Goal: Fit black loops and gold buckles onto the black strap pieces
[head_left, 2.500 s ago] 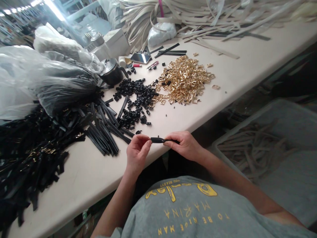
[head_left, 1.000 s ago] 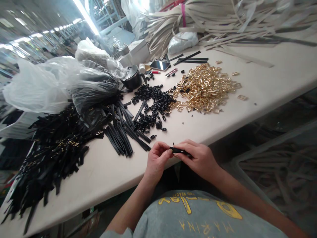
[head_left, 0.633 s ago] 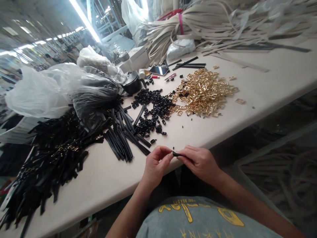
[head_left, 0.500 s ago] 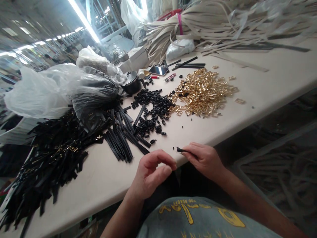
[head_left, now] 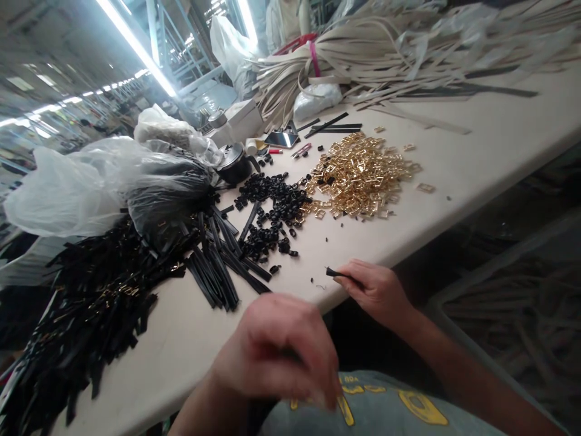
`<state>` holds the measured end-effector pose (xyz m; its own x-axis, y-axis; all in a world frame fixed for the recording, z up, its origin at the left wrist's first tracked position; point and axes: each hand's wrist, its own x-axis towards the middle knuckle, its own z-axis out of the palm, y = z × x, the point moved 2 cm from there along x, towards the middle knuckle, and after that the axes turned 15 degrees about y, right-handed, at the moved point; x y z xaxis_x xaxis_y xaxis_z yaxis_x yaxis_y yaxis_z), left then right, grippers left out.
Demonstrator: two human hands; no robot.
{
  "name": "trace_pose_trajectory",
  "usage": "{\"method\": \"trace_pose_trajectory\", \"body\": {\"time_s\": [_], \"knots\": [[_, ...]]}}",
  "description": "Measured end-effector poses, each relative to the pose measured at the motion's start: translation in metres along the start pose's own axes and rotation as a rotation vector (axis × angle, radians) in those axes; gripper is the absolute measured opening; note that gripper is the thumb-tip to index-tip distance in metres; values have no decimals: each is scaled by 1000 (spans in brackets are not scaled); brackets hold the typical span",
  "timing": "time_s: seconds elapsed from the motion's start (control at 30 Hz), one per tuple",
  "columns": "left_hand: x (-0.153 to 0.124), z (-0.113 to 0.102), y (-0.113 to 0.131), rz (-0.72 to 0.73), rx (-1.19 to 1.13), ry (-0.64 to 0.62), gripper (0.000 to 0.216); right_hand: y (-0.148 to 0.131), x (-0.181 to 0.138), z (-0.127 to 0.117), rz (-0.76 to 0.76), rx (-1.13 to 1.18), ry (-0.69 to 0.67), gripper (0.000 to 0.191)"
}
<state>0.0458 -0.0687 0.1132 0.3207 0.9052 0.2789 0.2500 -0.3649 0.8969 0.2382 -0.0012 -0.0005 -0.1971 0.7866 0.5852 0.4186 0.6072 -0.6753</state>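
My right hand (head_left: 374, 287) is closed at the front edge of the table, gripping a black strip (head_left: 334, 273) between thumb and fingers. Only the strip's end shows, with a fine thread at its tip; the rest is hidden in the hand. My left hand (head_left: 281, 351) is nearer to me, in front of my shirt and apart from the strip. Its fingers are bent and smeared by motion, so whether they hold anything is unclear. A loose thread (head_left: 321, 286) and a small black speck lie on the table near the strip.
Gold rectangular buckles (head_left: 363, 175) lie heaped beyond my hands, beside a pile of small black loops (head_left: 272, 200). Black strips (head_left: 211, 275) and a larger black heap (head_left: 100, 297) spread leftward. Pink-handled snips (head_left: 302, 151), a phone (head_left: 282, 140) and beige straps (head_left: 363, 45) lie farther back.
My left hand has moved down and toward my body, with its back turned more upward. The right hand stays in nearly the same place, still holding the black strip.
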Motion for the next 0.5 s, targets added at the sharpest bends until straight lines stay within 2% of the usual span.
{"method": "trace_pose_trajectory", "body": {"time_s": [0.07,0.13,0.2,0.3,0.4,0.5], "knots": [[23,-13,-21,-5,202,214,24,1,0,0,3,1,-3,19],[44,-24,-49,7,480,326,15,2,0,1,10,3,-7,20],[60,-31,-77,25,714,305,8,3,0,1,13,3,0,20],[77,-37,-109,27,941,255,8,4,0,0,11,1,7,19],[87,-35,-125,-30,1080,210,13,4,1,0,14,-4,4,19],[93,-30,-130,-77,1178,168,10,6,1,-1,17,-19,2,18]]}}
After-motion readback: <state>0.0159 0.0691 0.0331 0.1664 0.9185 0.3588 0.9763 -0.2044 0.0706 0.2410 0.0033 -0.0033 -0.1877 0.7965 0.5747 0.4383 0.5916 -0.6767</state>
